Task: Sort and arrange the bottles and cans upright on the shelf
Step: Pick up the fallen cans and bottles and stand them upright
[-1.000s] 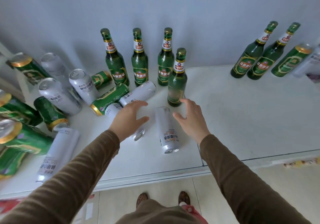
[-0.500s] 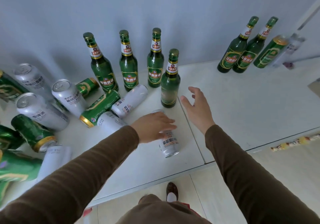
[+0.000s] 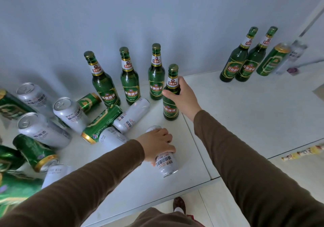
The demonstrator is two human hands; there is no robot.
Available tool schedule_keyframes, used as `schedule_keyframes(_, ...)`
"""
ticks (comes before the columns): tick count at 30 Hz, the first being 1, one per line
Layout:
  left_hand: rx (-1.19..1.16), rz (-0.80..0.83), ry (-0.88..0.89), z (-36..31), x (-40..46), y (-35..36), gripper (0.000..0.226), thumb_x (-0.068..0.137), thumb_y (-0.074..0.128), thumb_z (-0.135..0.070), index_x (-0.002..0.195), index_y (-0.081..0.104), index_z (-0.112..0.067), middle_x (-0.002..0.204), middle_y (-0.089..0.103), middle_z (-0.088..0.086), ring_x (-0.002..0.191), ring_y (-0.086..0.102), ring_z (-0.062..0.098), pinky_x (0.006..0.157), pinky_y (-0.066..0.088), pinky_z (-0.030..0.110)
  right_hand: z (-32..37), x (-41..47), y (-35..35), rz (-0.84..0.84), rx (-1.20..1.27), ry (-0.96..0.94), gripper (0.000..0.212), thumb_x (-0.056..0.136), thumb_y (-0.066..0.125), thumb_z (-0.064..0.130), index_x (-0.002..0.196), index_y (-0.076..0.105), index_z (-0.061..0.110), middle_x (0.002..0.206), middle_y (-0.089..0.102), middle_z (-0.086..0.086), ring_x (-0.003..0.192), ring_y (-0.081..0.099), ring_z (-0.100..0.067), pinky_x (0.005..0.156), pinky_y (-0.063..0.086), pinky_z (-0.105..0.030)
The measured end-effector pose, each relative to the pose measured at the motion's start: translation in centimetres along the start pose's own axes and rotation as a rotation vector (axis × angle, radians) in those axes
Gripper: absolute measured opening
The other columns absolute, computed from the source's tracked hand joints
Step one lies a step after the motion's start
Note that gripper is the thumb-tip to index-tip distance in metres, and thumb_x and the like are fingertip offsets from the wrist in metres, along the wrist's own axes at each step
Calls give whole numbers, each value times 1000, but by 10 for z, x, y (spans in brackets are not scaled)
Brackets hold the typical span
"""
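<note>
1. At the shelf's [image 3: 245, 121] left edge stands a crowd of cans: three white ones upright [image 3: 70, 114], with green ones [image 3: 35, 149] among them, some tilted; the count there runs out of frame.
2. Near the middle, four more cans lie on their sides: two green, two white [image 3: 131, 115], long axes slanting from front-left to back-right.
3. Three bottles [image 3: 129, 79] stand upright in a row along the back wall.
4. The left hand [image 3: 156, 145] is curled over a white can [image 3: 165, 160] lying near the front edge; its long axis runs front to back, open-end rim toward the front, fingers wrapped across its far half.
5. The right hand [image 3: 182, 95] clasps a fourth bottle [image 3: 171, 93] at the shoulder, thumb on its left side; it stands upright just in front of the row.
6. At the back right corner stand two bottles [image 3: 243, 60], one green can and something pale, blurred.
</note>
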State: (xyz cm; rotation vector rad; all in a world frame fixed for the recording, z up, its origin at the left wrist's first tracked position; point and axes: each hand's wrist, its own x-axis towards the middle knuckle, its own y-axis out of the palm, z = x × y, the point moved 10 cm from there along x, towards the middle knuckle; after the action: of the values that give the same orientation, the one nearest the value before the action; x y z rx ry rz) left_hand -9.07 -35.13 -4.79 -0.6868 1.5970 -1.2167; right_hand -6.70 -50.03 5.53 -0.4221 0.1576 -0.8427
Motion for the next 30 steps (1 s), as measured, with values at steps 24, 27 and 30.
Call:
schedule_keyframes(24, -1226, -723, -335, 43, 20, -83, 66, 69, 92, -25, 122, 53, -32, 112, 65, -14, 100, 61, 4, 87, 49, 18, -50, -55, -148, -271, 77, 106, 34, 88, 76, 24, 118, 60, 22, 115, 68, 4, 108, 63, -17, 100, 52, -41)
schedule_keyframes(27, -1319, -767, -360, 33, 49, -94, 62, 70, 91, -20, 120, 55, -29, 109, 65, -13, 95, 61, -1, 79, 45, 9, -66, -56, -187, -281, 90, 107, 35, 88, 76, 24, 119, 60, 25, 115, 67, 6, 108, 63, -16, 99, 52, -40)
schedule_keyframes(30, -1381, -795, -389, 24, 87, -104, 58, 71, 90, -19, 116, 55, -31, 107, 66, -14, 96, 61, 4, 81, 46, 11, -85, -51, -229, -279, 92, 90, 33, 87, 77, 25, 117, 62, 25, 110, 69, 10, 104, 64, -11, 97, 54, -39)
